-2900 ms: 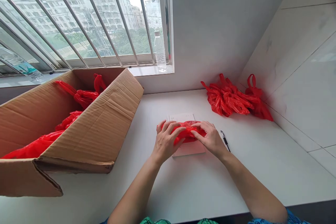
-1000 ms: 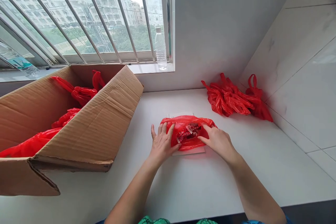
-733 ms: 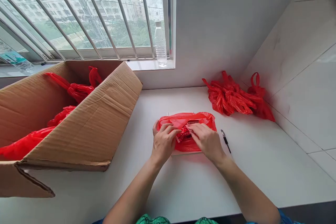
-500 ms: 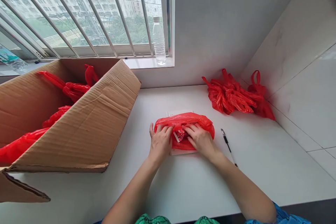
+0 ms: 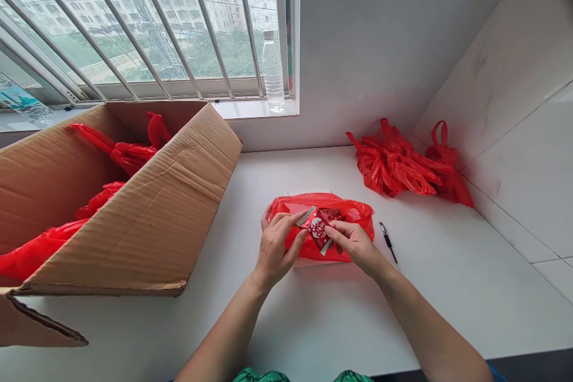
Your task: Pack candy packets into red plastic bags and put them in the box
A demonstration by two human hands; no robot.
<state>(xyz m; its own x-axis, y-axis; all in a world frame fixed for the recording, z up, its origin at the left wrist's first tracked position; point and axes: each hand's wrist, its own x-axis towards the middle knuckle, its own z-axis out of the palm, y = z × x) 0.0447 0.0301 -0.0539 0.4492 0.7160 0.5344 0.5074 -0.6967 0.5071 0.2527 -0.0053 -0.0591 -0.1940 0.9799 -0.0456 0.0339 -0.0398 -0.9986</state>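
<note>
Above an open red plastic bag on the table, my right hand pinches a small red snack packet by its right side. White lettering and pale crimped ends show on the packet. My left hand rests at the bag's left side, its thumb and forefinger spread apart. The forefinger's tip is by the packet's upper left end; whether it touches cannot be told. Another printed red packet shows inside the bag. Something flat and white, partly hidden, lies under the bag.
A cardboard box holding red bags stands at left. Tied red bags lie by the back wall. Right of my bag is a black-and-white pen. A clear water bottle stands on the sill of a barred window.
The snack packet has come up from inside the bag, now in my right fingers. My left hand has turned, its thumb and forefinger parting. The bag's mouth is wider.
</note>
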